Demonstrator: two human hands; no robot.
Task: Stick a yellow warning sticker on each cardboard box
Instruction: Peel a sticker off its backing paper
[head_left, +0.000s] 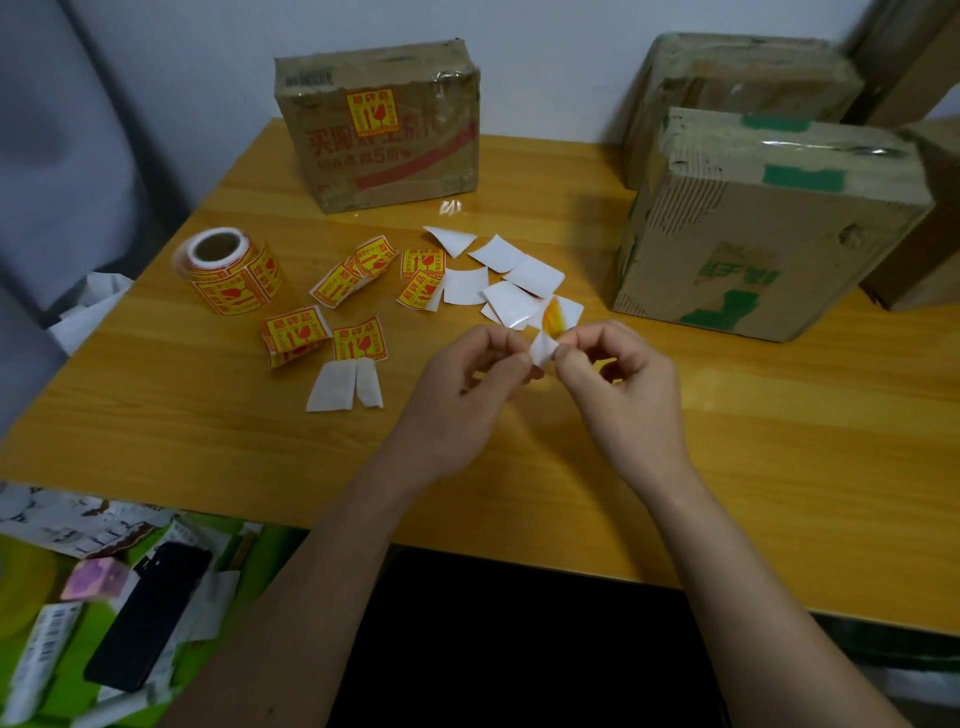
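Your left hand (480, 366) and your right hand (618, 364) meet over the middle of the wooden surface (519, 467), fingers curled, both pinching 1 small sticker piece (545, 345) between them. Your left thumb and forefinger hold its lower left edge, and your right fingertips hold its right side. The piece shows white toward you with a blurred yellow and orange part (551, 316) folding up behind; you cannot tell from this view how far the yellow layer has parted from the white backing.

At the far side of the surface, left of centre, stands a cardboard box (379, 156) with red print, and it already carries a yellow warning sticker (372, 111) on its front face. On the right stands a second box (769, 239) with green print and green tape; no yellow label shows on the faces you can see. A third box (737, 88) stands behind it against the wall.

The sticker roll (228, 270) stands on end near the left edge. Between it and your hands lie loose yellow stickers (358, 338), several curled. White backing squares (498, 270) are scattered just beyond your hands, and 2 more white pieces (343, 387) lie to the left of your left hand.

Below the surface on the left, a black phone (148, 613) rests among papers.
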